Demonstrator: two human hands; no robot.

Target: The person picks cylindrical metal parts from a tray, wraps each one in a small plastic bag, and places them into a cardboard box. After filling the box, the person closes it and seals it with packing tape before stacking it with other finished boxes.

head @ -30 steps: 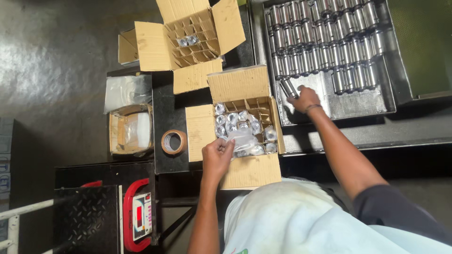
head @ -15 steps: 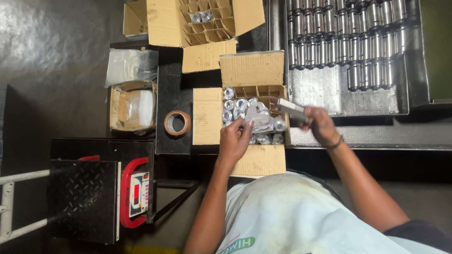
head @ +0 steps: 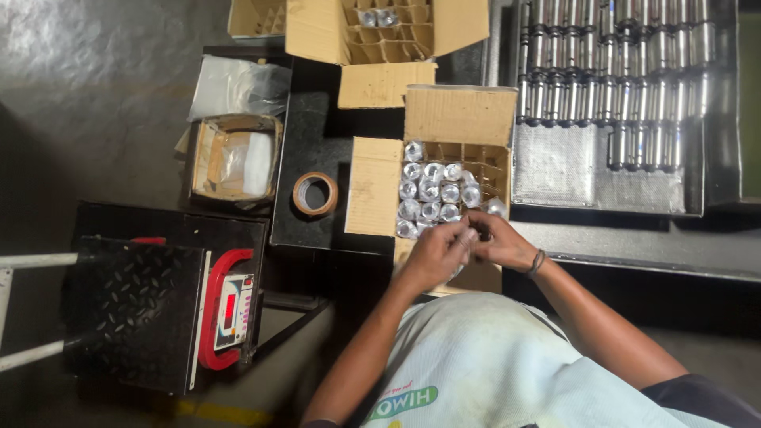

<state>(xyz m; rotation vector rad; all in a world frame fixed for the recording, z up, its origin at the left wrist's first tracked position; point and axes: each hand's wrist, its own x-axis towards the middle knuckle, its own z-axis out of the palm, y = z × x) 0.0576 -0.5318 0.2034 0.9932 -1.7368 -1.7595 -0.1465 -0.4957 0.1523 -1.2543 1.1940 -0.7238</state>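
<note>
Both hands meet at the near edge of the open cardboard box, and what passes between them is hard to make out: the left hand and right hand are curled, fingers bent inward and touching, around something small and pale that the fingers mostly hide. Whether either hand truly grips it, I cannot tell. The box's near flap is covered by the hands.

The box sits on a dark tabletop, beside a roll of brown tape. To the right, a metal tray carries rows of shiny metal cylinders, cut off at the top edge. A second divided box lies further away, also cropped. A red-rimmed weighing scale stands on the grey floor to the left.

Inside the open box, wrapped cylinders stand upright in the dividers, ends facing the camera, long axes vertical. The tray's cylinders lie flat, axes running away from the person.
</note>
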